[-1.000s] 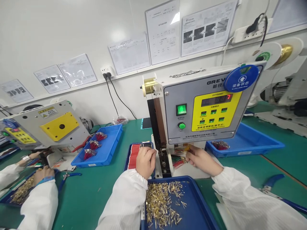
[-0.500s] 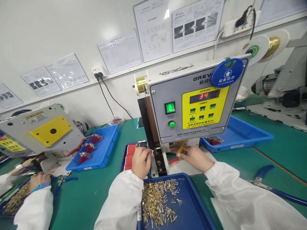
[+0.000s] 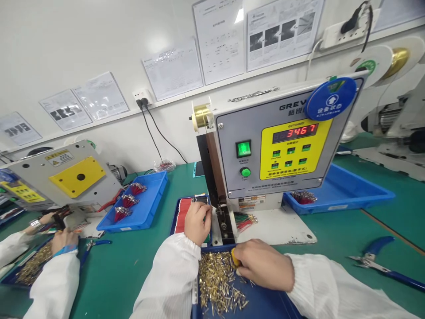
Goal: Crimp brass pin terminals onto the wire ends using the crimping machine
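Your right grip [image 3: 260,264] has come down from the loose wires [image 3: 245,221] beside the machine [image 3: 226,164] to the dark blue tray [image 3: 270,305], while your left grip [image 3: 198,223] stays at the machine's near left edge. Palm down, your right grip reaches in from the right over the tray, fingers curled inward, a yellow finger cover [image 3: 235,257] at its tip; whether it is closed on a pin, you cannot tell. Your left grip is bent at the wrist, thumb and forefinger drawn together; what they hold, if anything, is too small to make out.

Gold pins [image 3: 215,279] lie heaped in the tray, just left of your right grip and below your left. Red wires [image 3: 183,212] sit just left of your left grip, partly behind it. The machine's press [image 3: 224,228] stands between your left grip and the loose wires. Pliers [image 3: 373,261] lie on the green worktop [image 3: 126,270], well right of your right grip.
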`<state>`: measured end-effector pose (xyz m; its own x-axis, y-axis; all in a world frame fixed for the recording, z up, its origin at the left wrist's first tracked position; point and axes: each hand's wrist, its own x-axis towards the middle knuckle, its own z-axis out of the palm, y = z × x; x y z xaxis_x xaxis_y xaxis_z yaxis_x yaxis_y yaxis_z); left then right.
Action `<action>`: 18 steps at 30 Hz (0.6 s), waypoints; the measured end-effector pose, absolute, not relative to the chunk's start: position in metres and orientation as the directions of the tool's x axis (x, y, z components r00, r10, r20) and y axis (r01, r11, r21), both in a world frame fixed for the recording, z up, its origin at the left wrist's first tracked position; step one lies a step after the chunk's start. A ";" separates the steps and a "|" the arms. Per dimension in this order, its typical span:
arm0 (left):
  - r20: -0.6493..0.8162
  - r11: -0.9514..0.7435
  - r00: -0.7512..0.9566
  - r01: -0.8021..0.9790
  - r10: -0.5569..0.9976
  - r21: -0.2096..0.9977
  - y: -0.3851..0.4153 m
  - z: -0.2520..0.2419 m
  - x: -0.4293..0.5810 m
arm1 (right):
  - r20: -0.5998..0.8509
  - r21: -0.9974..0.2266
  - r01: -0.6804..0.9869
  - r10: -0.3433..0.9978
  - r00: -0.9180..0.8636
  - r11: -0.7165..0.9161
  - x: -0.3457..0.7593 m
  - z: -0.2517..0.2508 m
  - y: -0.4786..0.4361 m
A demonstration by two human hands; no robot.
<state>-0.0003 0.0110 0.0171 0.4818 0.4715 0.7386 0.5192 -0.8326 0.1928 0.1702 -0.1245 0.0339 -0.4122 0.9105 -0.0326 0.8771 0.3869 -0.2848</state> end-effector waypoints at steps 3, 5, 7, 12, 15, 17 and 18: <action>0.637 -0.740 0.495 0.646 0.591 0.185 0.026 0.017 -0.011 | -0.021 -0.323 0.858 0.903 -0.429 0.400 0.172 0.035 -0.123; 0.487 -0.568 0.431 0.804 0.760 0.176 0.038 0.017 -0.021 | -0.019 -0.352 0.846 0.900 -0.435 0.401 0.172 0.036 -0.123; 0.338 -0.423 0.356 0.894 0.871 0.148 0.047 0.016 -0.033 | 0.004 -0.367 0.830 0.893 -0.451 0.421 0.171 0.036 -0.125; 0.225 -0.294 0.251 0.937 0.942 0.187 0.059 0.006 -0.055 | -0.003 -0.322 0.808 0.853 -0.521 0.492 0.159 0.030 -0.134; 0.185 -0.272 0.236 0.941 0.954 0.203 0.062 0.004 -0.057 | -0.030 -0.316 0.819 0.858 -0.513 0.479 0.156 0.029 -0.134; 0.170 -0.272 0.239 0.939 0.956 0.212 0.063 0.004 -0.055 | -0.030 -0.346 0.820 0.868 -0.495 0.456 0.159 0.030 -0.131; 0.166 -0.272 0.240 0.937 0.957 0.216 0.063 0.005 -0.053 | -0.032 -0.367 0.817 0.872 -0.489 0.445 0.161 0.031 -0.129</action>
